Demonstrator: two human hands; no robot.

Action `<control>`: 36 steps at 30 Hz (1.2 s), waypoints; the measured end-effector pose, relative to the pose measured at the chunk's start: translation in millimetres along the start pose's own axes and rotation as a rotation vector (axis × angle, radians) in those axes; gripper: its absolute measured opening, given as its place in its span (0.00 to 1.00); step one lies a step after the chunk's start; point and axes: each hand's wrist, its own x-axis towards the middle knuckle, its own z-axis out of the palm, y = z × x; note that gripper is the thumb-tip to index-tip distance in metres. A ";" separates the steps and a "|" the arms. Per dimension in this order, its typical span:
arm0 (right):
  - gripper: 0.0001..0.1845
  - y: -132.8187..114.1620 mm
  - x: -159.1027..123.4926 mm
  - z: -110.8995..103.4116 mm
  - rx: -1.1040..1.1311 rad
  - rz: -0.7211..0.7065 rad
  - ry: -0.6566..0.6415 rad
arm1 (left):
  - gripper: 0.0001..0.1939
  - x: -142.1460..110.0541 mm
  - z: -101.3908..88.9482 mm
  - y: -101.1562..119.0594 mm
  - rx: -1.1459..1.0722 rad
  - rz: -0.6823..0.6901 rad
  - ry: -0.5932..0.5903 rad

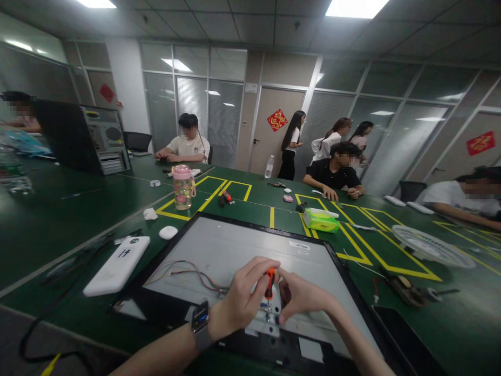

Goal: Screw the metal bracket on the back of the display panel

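A monitor panel (235, 250) lies face down on the green table, its grey metal back up, with thin coloured wires (188, 271) running across it. My left hand (242, 297) pinches the red-orange handle of a small screwdriver (269, 284) held upright over a metal bracket (270, 318) near the panel's front edge. My right hand (301, 297) is closed beside the screwdriver's lower shaft, fingertips down at the bracket. A watch sits on my left wrist (200, 321).
A white power bank (117, 263) lies left of the panel. A pink-lidded bottle (182, 187), a green tissue pack (321, 220), a white fan grille (432, 245) and a PC case (88, 137) stand farther off. Several people sit or stand around the table.
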 end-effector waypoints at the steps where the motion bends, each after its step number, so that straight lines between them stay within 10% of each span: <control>1: 0.43 -1.1 0.7 -1.3 -0.006 0.021 -0.014 | 0.16 0.0 0.2 -1.2 -0.024 -0.004 -0.014; 9: 0.41 -4.9 6.0 -9.0 -0.039 0.067 -0.055 | 0.14 20.5 -1.5 4.3 -0.262 -0.266 -0.035; 16: 0.33 -4.4 0.3 -4.6 0.069 -0.024 -0.024 | 0.10 50.9 -14.0 17.4 -0.233 -0.226 -0.441; 30: 0.39 -5.9 -3.9 -4.3 0.036 0.031 -0.009 | 0.11 33.6 -12.8 -6.1 -0.293 -0.345 -0.035; 36: 0.40 -7.5 -6.1 -3.5 0.095 0.025 -0.005 | 0.17 25.9 -2.3 -8.9 -0.507 -0.394 -0.139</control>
